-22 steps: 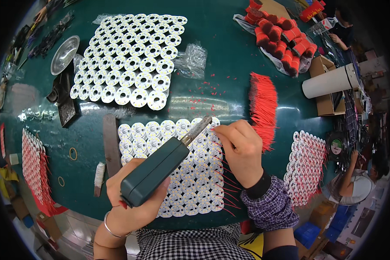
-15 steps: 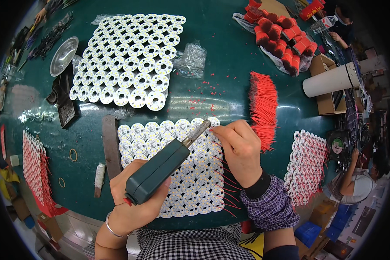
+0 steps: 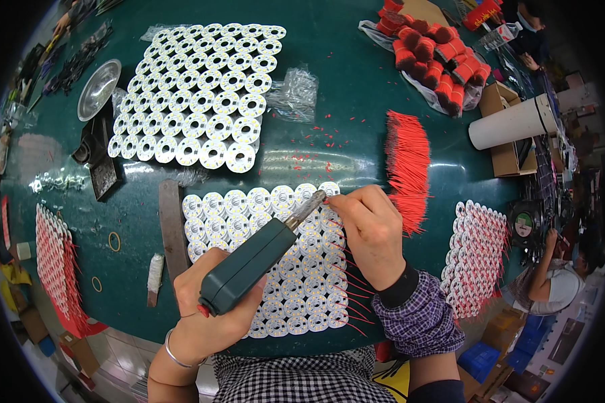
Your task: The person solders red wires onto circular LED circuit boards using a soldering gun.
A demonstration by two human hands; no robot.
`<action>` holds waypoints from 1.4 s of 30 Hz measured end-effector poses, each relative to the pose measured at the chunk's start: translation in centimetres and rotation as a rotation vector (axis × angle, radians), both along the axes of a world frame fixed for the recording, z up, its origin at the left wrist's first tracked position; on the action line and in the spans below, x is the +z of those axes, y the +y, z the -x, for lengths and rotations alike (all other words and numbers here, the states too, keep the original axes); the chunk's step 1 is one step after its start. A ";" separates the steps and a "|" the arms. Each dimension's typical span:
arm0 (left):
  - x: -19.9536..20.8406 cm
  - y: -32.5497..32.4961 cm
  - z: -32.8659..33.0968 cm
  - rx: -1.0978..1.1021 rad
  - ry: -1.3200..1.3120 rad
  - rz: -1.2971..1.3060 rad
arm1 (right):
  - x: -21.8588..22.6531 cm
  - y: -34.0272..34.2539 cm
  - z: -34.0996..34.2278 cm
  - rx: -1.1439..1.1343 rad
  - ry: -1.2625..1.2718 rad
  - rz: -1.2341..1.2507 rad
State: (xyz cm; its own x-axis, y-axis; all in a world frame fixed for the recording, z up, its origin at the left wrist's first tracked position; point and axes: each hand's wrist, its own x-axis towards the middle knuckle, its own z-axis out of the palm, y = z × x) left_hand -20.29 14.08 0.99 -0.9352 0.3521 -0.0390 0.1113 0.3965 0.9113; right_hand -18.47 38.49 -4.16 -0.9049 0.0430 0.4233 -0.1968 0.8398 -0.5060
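Note:
My left hand (image 3: 208,312) grips a dark green soldering iron (image 3: 249,265) whose metal tip (image 3: 314,201) rests on the top right corner of a sheet of round white LED boards (image 3: 275,262). Just right of the tip, my right hand (image 3: 370,232) pinches a thin red wire against the same board. Several red wires stick out from under the right hand along the sheet's right edge.
A second sheet of round boards (image 3: 202,94) lies farther back. A fan of loose red wires (image 3: 407,168) lies to the right, wired boards (image 3: 474,255) beyond it, more (image 3: 57,269) at the left. Red wire bundles (image 3: 437,50), a white tube (image 3: 514,124), a metal bowl (image 3: 99,88), another person (image 3: 558,282) at right.
The soldering iron tip and my right hand have stayed at the same board corner; my left hand shifted only slightly.

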 end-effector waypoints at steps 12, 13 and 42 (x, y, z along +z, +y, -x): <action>1.0 -0.2 0.2 -0.023 0.169 -0.001 | 0.0 0.2 0.0 0.002 0.008 -0.011; 1.1 -0.2 0.2 -0.025 0.168 0.002 | 0.2 0.2 0.1 0.001 0.009 -0.010; -0.1 1.4 0.6 -0.016 -0.012 -0.050 | 0.1 0.7 0.5 -0.072 0.021 -0.021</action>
State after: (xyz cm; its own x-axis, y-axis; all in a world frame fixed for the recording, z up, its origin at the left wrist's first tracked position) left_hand -20.91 15.47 0.91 -0.9288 0.3692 -0.0325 0.1060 0.3484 0.9313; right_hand -18.97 39.14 -4.04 -0.8909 0.0985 0.4434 -0.1460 0.8623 -0.4849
